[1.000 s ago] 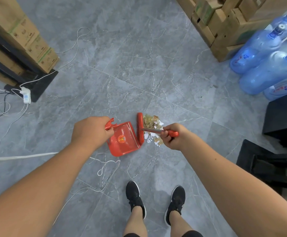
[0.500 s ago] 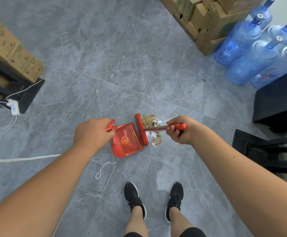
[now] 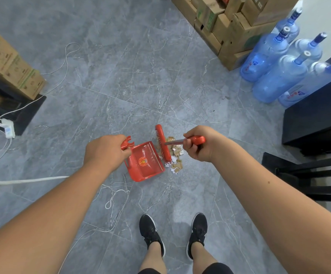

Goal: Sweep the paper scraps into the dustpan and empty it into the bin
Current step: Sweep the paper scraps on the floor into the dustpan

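Note:
A red dustpan (image 3: 145,165) lies on the grey tiled floor, its open lip facing right. My left hand (image 3: 105,151) grips its red handle at the pan's upper left. My right hand (image 3: 198,145) grips the red-tipped handle of a small brush (image 3: 162,143), whose red head stands just beyond the pan's lip. A pile of brown and white paper scraps (image 3: 175,159) lies to the right of the brush head, under the handle. The pan holds no scraps that I can see. No bin is in view.
Cardboard boxes (image 3: 229,26) and blue water bottles (image 3: 275,64) stand at the back right. Black furniture (image 3: 314,123) and a black frame (image 3: 308,175) are on the right. Boxes (image 3: 12,64) on a black stand are at the left. White cables (image 3: 22,180) cross the floor. My feet (image 3: 172,234) are below.
The brush head has shifted up and slightly right, past the pan's lip, leaving more of the scraps showing beside it. The view has tilted slightly. Both hands keep their grips.

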Available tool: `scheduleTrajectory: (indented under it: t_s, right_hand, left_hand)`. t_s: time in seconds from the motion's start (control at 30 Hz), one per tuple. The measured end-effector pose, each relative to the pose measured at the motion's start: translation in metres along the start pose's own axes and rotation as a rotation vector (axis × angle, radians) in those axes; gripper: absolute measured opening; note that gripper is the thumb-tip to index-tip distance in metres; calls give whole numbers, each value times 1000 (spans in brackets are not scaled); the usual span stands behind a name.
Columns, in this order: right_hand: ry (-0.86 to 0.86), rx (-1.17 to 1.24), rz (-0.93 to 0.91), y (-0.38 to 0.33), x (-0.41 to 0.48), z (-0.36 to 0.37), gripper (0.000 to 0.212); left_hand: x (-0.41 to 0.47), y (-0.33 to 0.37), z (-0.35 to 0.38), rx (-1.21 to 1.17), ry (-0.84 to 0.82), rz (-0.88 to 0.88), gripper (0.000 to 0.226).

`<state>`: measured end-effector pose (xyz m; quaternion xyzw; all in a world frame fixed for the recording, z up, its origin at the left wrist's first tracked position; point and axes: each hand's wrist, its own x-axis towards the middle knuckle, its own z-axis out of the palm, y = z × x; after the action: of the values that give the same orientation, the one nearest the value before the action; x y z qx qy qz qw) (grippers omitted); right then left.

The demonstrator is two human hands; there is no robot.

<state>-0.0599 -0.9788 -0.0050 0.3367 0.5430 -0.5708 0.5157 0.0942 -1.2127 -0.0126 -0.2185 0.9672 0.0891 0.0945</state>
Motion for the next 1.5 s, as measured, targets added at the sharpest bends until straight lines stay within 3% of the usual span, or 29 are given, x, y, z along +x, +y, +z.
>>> scheduleTrajectory:
  t_s: [0.07,0.27,0.4,0.63,1.07,1.23,1.5]
  right_hand:
    - [6,-33,-26,-2,-5,0,36]
    - [78,-263,-81,-5,-14,-4,2]
    - [166,-436,-125,8,3,-3,10]
    - [284,-518,-153,40,53,-18,15]
    - [214,-475,60,91,105,-28,6]
    - [195,-506,62,117,106,-34,31]
    - [234,-910,56,117,97,-45,37]
  left_hand:
    - [1,0,0,0,2,2,22]
    - [4,-3,8,19,-1,11,19]
    - [4,-9,23,35,-3,9,19]
    - [1,-15,51,41,-25,11,24]
    - [12,-30,74,47,-50,-12,26]
    - [14,-40,74,35,-86,-25,29]
    - [21,-37,66,17,-131,-46,31]
